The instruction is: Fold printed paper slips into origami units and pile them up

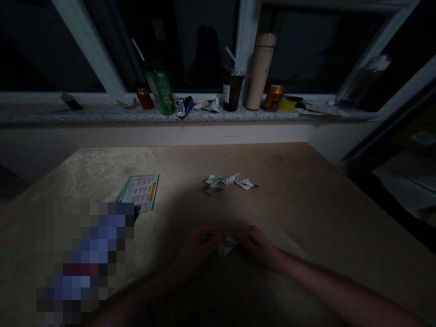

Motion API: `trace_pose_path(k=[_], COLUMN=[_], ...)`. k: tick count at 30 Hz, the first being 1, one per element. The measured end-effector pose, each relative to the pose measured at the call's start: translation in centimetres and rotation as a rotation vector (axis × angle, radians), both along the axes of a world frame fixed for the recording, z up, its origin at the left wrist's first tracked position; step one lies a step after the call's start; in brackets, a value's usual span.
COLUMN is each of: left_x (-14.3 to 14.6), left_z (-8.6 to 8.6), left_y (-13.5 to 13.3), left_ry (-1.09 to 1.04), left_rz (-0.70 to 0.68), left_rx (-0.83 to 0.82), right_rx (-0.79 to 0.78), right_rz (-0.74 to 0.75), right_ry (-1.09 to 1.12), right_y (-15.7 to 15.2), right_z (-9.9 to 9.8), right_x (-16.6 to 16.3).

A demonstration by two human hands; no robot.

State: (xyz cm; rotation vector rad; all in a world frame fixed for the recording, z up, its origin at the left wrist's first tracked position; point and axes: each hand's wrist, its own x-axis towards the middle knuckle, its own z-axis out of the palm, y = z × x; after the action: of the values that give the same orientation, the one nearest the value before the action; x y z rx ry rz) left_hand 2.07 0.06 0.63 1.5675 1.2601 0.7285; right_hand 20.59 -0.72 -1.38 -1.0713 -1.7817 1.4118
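Observation:
Both my hands meet low in the middle of the view, over the table. My left hand (200, 243) is closed, its fingers pinching a folded piece of printed paper (227, 245). From the other side my right hand (254, 243) is closed on the same paper. Much of the paper is hidden by fingers and shadow. Farther up the table lie several small folded paper pieces (231, 179), white with coloured print. To the left rests a stack of printed sheets (139, 190) with rows of red and white print.
A pixelated blue shape (91, 254) covers the table's left front. Behind the table (289, 168), a granite sill (204, 117) carries a green drink container (161, 93), a red jar (145, 100), a dark cup with straw (233, 93), a beige flask (260, 72) and an orange can (274, 97).

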Motion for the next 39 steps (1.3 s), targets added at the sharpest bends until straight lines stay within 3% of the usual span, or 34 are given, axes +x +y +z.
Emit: trace_pose_path(k=[12,15,22,28,35,39], left_x=[-0.07,-0.14,-0.32,-0.39,-0.34,-0.37], left_z=[0.02,0.12,-0.24,-0.22,0.24,0.11], left_y=[-0.37,-0.31,-0.23,-0.03,0.14,0.08], left_ry=[-0.023,-0.079,0.071,-0.029,-0.198,-0.263], left_rz=[-0.001,-0.059,0.006,0.023,0.033,0.022], left_rx=[0.092,0.082,0.052,-0.012,0.063,-0.004], right_rx=[0.082,0.114,0.135,0.210,0.296,0.335], right_rz=[-0.005,-0.026,-0.040,-0.146,-0.257,-0.279], right_ry=[-0.057,-0.061,-0.099,-0.041,-0.035,-0.017], right_y=[0.04,0.11,-0.01,0.11,0.02,-0.16], right_z=[0.04,0.08,0.47,0.28,0.38,0.33], right_x=[0.02,0.10,-0.16,-0.03,0.32,0.32])
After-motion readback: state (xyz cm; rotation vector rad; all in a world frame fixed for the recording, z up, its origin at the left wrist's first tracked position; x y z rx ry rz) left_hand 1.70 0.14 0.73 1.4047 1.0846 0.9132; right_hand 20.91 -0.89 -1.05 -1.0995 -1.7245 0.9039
